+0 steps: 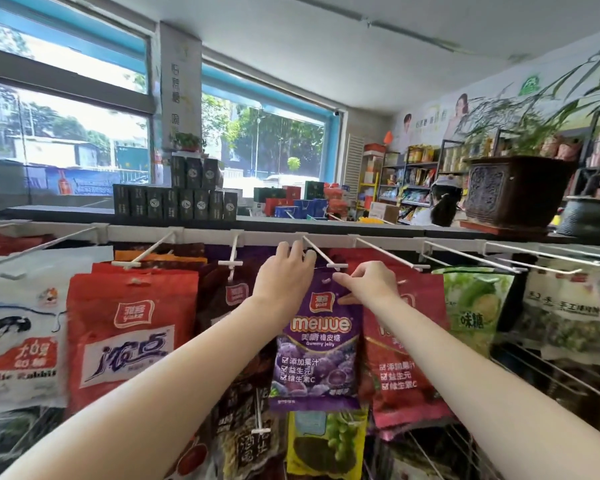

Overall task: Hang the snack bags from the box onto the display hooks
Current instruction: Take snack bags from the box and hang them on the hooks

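Pinching a purple snack bag under a display hook, both hands grip it in a windowed shop

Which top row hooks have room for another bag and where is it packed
The hook above the purple gummy bag shows bare wire, as does the one to its right. Left of the left hand, the red bag side is crowded.

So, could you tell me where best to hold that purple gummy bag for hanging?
Pinch the purple gummy bag by its flat top strip, either side of the hang hole, coming from the front as both hands do now. The hook points toward you, and the body hangs limp.
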`<state>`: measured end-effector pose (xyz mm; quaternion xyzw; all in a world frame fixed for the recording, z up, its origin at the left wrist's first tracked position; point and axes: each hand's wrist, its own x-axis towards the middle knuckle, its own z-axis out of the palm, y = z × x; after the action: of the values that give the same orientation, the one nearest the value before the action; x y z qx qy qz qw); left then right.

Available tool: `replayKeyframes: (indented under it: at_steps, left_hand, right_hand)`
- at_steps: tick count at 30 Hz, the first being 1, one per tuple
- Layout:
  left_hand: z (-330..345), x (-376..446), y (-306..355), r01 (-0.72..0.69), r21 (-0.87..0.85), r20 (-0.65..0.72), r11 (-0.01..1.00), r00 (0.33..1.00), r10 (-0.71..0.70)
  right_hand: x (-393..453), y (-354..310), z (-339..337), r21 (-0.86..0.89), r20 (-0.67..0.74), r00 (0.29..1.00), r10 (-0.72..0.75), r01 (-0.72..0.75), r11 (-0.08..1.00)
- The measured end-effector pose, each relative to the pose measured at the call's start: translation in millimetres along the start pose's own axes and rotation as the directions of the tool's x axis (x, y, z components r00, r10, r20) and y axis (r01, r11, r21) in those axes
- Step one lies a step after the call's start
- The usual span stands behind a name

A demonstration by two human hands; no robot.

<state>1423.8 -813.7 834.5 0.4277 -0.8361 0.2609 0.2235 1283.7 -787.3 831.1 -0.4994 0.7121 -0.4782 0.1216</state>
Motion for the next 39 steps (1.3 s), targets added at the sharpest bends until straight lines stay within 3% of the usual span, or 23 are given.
replayKeyframes:
  at_steps: [3,5,8,12,14,16,19,21,22,24,26,28,31,34,39]
  left_hand:
    - [24.5,-18.6,-1.6,-0.206,0.056,-0.206,0.977,0.955,0.213]
    - [48.0,-35.5,-2.9,-0.284,0.092,-0.180,0.954,0.938,0.296]
    - [73.0,-53.7,1.4,-0.307,0.031,-0.113,0.951,0.945,0.308]
    - [99.6,-79.8,24.4,-0.411,-0.036,-0.225,0.911,0.892,0.393]
    - [114.4,-107.4,44.1,-0.484,-0.097,-0.214,0.870,0.864,0.457]
    - [130.3,-135.3,61.7,-0.521,-0.157,-0.158,0.839,0.852,0.499]
    - [149.7,-174.6,92.3,-0.539,-0.238,-0.017,0.808,0.834,0.552]
    - [162.0,-205.7,116.0,-0.554,-0.273,0.218,0.787,0.761,0.611]
    - [174.8,-224.2,127.7,-0.536,-0.307,0.358,0.786,0.700,0.618]
    - [207.7,-264.5,150.5,-0.431,-0.386,0.562,0.815,0.591,0.579]
    - [238.2,-312.3,175.0,-0.333,-0.444,0.658,0.832,0.510,0.555]
    - [275.9,-365.4,196.2,-0.264,-0.454,0.723,0.851,0.449,0.525]
    - [327.8,-447.2,220.8,-0.239,-0.413,0.810,0.878,0.343,0.475]
    - [379.4,-516.3,236.4,-0.221,-0.373,0.872,0.901,0.248,0.422]
    - [476.1,-602.1,274.2,-0.203,-0.334,0.919,0.921,0.147,0.365]
  right_hand:
    - [-5.7,7.2,8.0,-0.193,-0.081,0.988,-0.132,0.114,0.974]
    - [-8.8,14.0,15.0,-0.271,-0.096,0.969,-0.229,0.196,0.943]
    - [-20.5,17.4,25.4,-0.287,-0.111,0.941,-0.318,0.276,0.917]
    - [-53.9,32.3,34.5,-0.308,-0.277,0.796,-0.538,0.457,0.835]
    - [-75.6,51.3,39.4,-0.324,-0.300,0.729,-0.615,0.528,0.785]
    - [-95.9,77.9,45.4,-0.315,-0.205,0.728,-0.654,0.584,0.748]
    - [-132.5,132.5,56.8,-0.260,0.069,0.746,-0.663,0.655,0.710]
    - [-161.0,179.3,68.0,-0.269,0.263,0.779,-0.570,0.626,0.732]
    - [-175.8,206.5,75.0,-0.284,0.363,0.815,-0.452,0.559,0.779]
    - [-204.5,264.0,89.8,-0.300,0.511,0.845,-0.159,0.349,0.888]
    - [-240.0,327.8,104.0,-0.350,0.579,0.810,0.098,0.137,0.927]
    - [-275.8,393.0,119.3,-0.449,0.620,0.740,0.262,0.061,0.891]
    - [-331.8,497.2,154.6,-0.589,0.683,0.587,0.435,0.089,0.803]
    - [-380.7,576.8,197.9,-0.621,0.738,0.450,0.503,0.159,0.768]
    - [-445.1,681.6,274.8,-0.634,0.773,0.251,0.583,0.256,0.730]
